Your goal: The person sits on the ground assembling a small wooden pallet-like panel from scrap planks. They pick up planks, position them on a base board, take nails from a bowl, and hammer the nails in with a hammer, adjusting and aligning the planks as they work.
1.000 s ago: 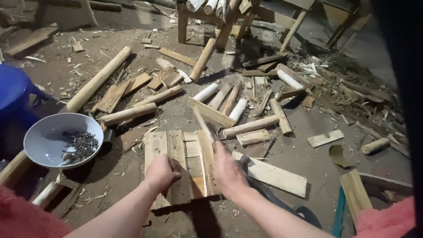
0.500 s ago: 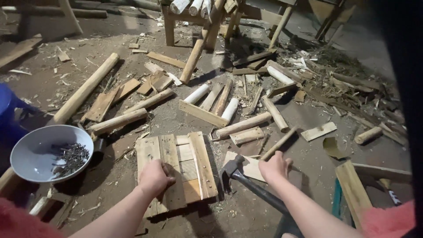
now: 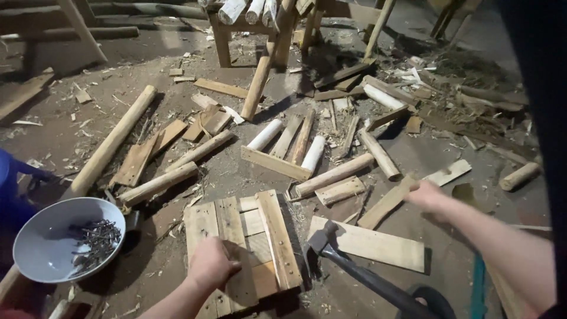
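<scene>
On dirt floor, left hand flat on slatted panel, right hand open at plank end

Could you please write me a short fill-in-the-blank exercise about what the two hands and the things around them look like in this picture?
1. The left hand rests on a small wooden ____.
2. The right hand reaches toward a wooden ____ on the ground.
3. The grey bowl holds a heap of ____.
4. The tool lying beside the long flat board is a ____.

Missing words: pallet; slat; nails; hammer
</scene>
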